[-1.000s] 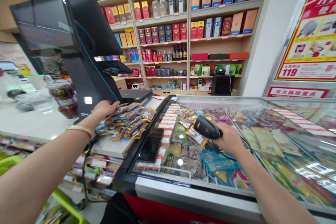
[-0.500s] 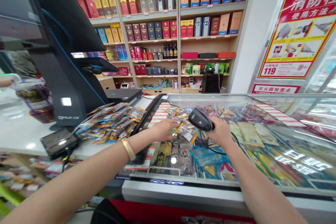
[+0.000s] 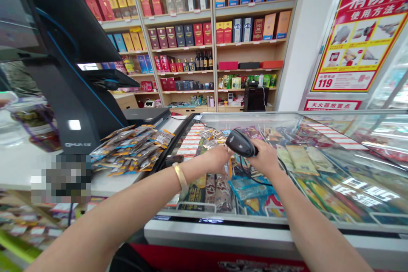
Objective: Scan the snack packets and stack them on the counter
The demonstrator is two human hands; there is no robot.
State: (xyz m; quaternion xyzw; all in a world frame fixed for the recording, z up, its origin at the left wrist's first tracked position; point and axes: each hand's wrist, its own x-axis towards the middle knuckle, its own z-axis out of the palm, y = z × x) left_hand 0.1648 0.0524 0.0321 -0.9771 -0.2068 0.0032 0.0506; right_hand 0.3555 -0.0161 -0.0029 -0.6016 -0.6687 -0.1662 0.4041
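Note:
My right hand (image 3: 265,157) is wrapped round the handle of a black barcode scanner (image 3: 241,143), held above the glass-topped display freezer (image 3: 255,222). Its head points left, and its cable (image 3: 255,178) curves below my hand. Just left of the scanner, my left hand (image 3: 219,160) has its fingers curled downward and closed, a gold bracelet (image 3: 180,177) on the wrist. What its fingers grip is hidden. Small snack packets (image 3: 212,136) lie on the glass beyond it. A larger heap of similar packets (image 3: 135,148) sits on the white counter to the left.
A black checkout terminal (image 3: 73,114) stands at the left, with lidded jars (image 3: 38,125) behind it. Bagged goods (image 3: 301,159) show through the freezer glass. Shelves (image 3: 178,49) of boxes and bottles line the back wall, and a red and yellow poster (image 3: 360,38) hangs at right.
My left hand has moved right toward the scanner, over packets that were visible, and its fingers have closed from a spread pose. The scanner stays in my right hand; the view has shifted slightly.

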